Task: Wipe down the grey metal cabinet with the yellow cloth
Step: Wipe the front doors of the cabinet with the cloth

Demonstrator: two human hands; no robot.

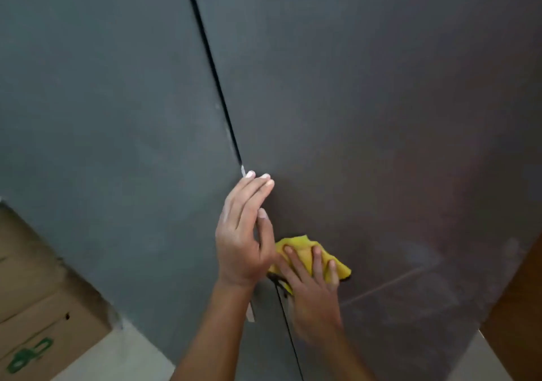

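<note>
Yellow cloth (299,243) is lying bunched under your right hand (311,289), whose fingers (316,259) are spreading apart and flat, pressing it against the grey cabinet (381,111). Your left hand (242,237) is bracing just beside it, fingers straight and together, tips sitting at the seam (217,81) above the cloth. Pushing hard toward that seam is probably risking a pinch there, or the door swinging. With so little cloth beyond your fingertips, it could be slipping out, leaving the pale smears (419,251) right of your fingers unwiped.
</note>
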